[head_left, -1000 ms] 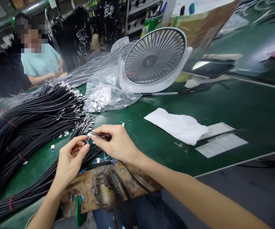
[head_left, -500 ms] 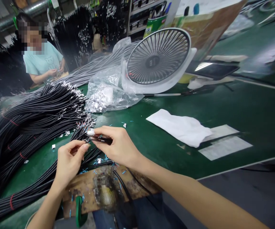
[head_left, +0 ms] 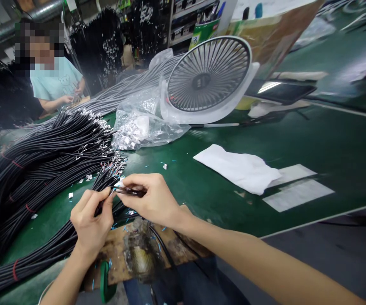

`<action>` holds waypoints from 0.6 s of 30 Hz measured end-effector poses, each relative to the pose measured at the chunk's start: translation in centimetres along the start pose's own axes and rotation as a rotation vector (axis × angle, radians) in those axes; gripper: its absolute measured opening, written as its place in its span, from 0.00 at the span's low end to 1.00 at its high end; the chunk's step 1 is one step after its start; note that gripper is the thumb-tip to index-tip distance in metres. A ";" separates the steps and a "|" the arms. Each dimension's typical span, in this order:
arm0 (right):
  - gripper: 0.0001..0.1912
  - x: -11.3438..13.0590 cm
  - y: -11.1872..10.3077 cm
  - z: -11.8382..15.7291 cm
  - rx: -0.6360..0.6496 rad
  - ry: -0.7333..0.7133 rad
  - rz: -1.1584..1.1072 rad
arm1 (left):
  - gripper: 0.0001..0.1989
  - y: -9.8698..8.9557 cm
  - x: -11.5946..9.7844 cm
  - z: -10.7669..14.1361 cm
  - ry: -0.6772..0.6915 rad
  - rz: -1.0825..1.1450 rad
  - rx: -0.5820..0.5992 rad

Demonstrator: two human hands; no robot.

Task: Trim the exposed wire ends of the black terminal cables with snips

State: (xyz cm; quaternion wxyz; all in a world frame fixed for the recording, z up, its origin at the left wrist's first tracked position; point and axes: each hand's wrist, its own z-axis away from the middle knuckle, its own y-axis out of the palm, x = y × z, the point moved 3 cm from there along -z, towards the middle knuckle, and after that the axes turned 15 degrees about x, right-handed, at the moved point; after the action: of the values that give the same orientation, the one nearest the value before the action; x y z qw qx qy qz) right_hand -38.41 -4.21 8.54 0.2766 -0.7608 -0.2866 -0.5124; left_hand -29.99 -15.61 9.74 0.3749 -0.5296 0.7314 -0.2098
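My left grip [head_left: 90,216] pinches a thin black cable [head_left: 99,207]; at its two o'clock, my right grip [head_left: 153,197] clasps a slim dark tool [head_left: 134,192].

Round fan [head_left: 201,81] in front of a green can [head_left: 204,30], dark flat device [head_left: 283,92] and white cloth [head_left: 237,168] nearby.

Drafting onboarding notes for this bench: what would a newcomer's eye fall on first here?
Probably the white fan with its dark round grille, on the green table, top centre of the view. Next, the mass of black cables, partly tied with red, sweeping across the left side. Then, below centre, the right hand holding a slim dark tool, its tip close to the left hand.
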 end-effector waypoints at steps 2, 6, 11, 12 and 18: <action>0.05 -0.1 0.0 0.0 -0.025 -0.002 0.028 | 0.04 0.1 -0.1 0.1 0.005 -0.017 -0.008; 0.06 -0.2 0.1 -0.2 -0.038 0.029 0.008 | 0.01 0.2 0.1 0.1 -0.095 0.011 0.078; 0.10 -0.1 0.4 -0.4 -0.031 0.082 -0.047 | 0.03 0.2 0.2 0.3 -0.200 0.115 0.054; 0.09 0.0 0.5 -0.3 -0.023 0.071 -0.024 | 0.03 0.2 0.4 0.3 -0.233 0.155 0.065; 0.05 0.6 0.6 0.1 0.059 -0.090 0.180 | 0.04 0.0 1.4 -0.1 -0.368 0.415 0.158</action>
State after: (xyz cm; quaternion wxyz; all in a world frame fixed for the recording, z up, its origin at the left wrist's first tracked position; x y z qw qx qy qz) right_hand -37.72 -4.44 8.96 0.3305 -0.7973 -0.2442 -0.4422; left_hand -30.26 -16.93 9.37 0.5764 -0.3669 0.7252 -0.0852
